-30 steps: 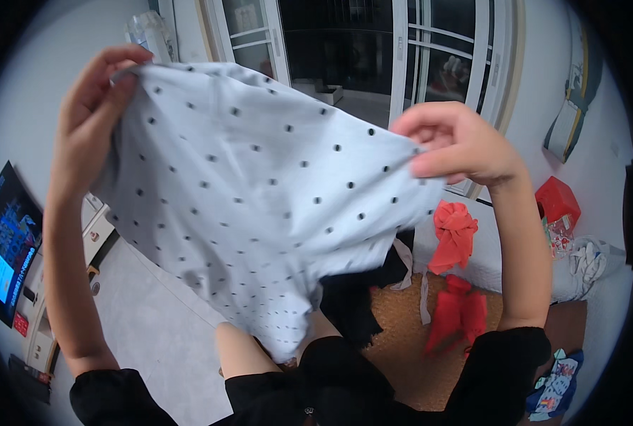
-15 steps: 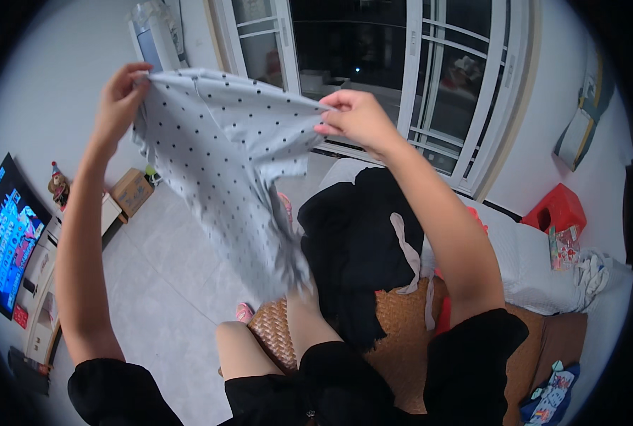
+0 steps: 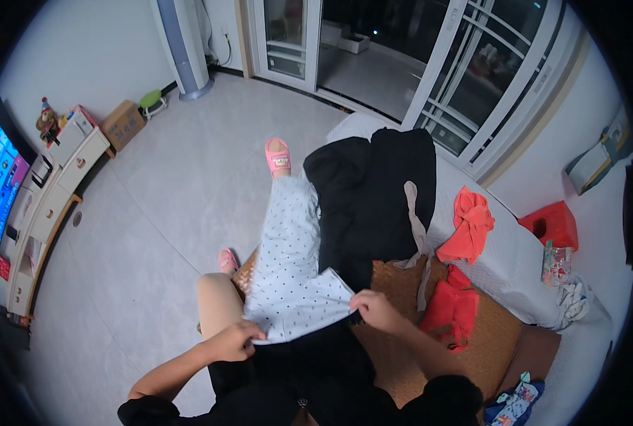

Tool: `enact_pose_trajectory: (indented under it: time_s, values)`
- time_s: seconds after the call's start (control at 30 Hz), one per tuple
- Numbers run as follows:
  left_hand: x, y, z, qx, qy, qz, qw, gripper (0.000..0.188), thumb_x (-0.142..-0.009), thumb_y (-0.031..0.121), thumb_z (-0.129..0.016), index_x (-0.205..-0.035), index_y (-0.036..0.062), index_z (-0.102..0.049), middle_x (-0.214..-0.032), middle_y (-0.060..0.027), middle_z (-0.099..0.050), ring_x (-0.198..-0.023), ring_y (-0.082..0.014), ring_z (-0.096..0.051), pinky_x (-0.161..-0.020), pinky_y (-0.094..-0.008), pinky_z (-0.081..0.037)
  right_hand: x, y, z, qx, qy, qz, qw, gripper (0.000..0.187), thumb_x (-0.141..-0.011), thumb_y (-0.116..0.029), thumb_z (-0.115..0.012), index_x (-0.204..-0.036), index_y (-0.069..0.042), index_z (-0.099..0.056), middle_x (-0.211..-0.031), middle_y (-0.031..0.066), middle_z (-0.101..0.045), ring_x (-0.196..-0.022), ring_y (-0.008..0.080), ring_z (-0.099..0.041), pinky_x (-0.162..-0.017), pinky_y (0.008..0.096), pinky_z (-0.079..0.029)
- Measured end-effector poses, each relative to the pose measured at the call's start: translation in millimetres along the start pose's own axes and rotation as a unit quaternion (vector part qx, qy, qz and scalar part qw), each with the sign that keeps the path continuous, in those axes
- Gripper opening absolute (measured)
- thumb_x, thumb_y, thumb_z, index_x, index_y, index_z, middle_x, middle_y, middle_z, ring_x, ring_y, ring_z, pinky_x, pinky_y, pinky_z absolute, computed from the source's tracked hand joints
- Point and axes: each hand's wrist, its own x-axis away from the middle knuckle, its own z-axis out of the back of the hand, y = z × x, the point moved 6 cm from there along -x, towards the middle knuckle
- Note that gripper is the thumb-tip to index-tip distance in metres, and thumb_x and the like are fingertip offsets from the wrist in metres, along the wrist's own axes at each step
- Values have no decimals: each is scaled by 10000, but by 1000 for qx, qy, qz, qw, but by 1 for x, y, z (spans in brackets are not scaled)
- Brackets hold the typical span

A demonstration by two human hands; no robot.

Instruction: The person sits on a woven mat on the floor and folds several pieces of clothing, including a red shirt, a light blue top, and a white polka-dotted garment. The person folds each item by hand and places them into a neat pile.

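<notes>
A light grey garment with small black dots (image 3: 288, 263) lies spread along my lap and over one leg, its far end near my foot. My left hand (image 3: 233, 342) is closed on its near left corner. At the near right corner, my right hand (image 3: 377, 311) pinches the edge, so this edge is stretched between both hands. A short sleeve-like flap sticks out beside the right hand. To the right of the garment lies a heap of black cloth (image 3: 394, 192), with a thin beige strap (image 3: 414, 213) on it.
A woven brown mat (image 3: 394, 362) covers the seat at right. On it lies a red cloth item (image 3: 453, 312); a coral cloth (image 3: 468, 224) and a red box (image 3: 554, 226) sit farther back. At left stand a lit television (image 3: 1, 184) and a low cabinet (image 3: 50, 209).
Both hands have come down from raised in front of me to my lap, bringing the dotted garment with them. It hung in the air before and now lies over my leg.
</notes>
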Motion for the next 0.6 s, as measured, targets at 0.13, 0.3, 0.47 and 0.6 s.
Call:
enact_pose_trajectory:
  time_s: [0.13, 0.3, 0.47, 0.6]
  values:
    - [-27, -24, -37, -50, 40, 21, 998, 324, -675, 47, -624, -992, 16, -568, -949, -152, -569, -911, -313, -545, -793, -375, -454, 34, 22, -26, -12, 79, -49, 996, 180, -742, 109, -450, -749, -13, -583, -853, 119, -598, -825, 258, -603, -733, 300, -472]
    - [-103, 44, -70, -159, 196, -12, 968, 544, -710, 157, -652, -1193, -8, -461, -1219, -220, -454, -1188, -390, -387, -1005, -495, -275, 25, 9, -11, 1, 155, -41, 987, 177, -707, 128, -465, -742, -10, -571, -864, 124, -593, -839, 278, -596, -726, 307, -475]
    - [-133, 1, -127, -249, 223, -7, 943, 562, -712, 88, -598, -1228, -32, -411, -1290, -223, -394, -1251, -414, -304, -1031, -550, -193, 15, 0, -4, 77, 75, -34, 994, 153, -699, 93, -472, -748, -15, -569, -861, 120, -590, -800, 296, -570, -695, 331, -469]
    - [-134, -7, -135, -219, 234, -23, 947, 428, -737, 53, -551, -1150, -44, -495, -1246, -223, -440, -1238, -396, -334, -1033, -545, -198, -23, -10, -7, 75, 34, 10, 997, 169, -703, 75, -466, -760, -20, -593, -836, 119, -605, -791, 277, -587, -678, 307, -472]
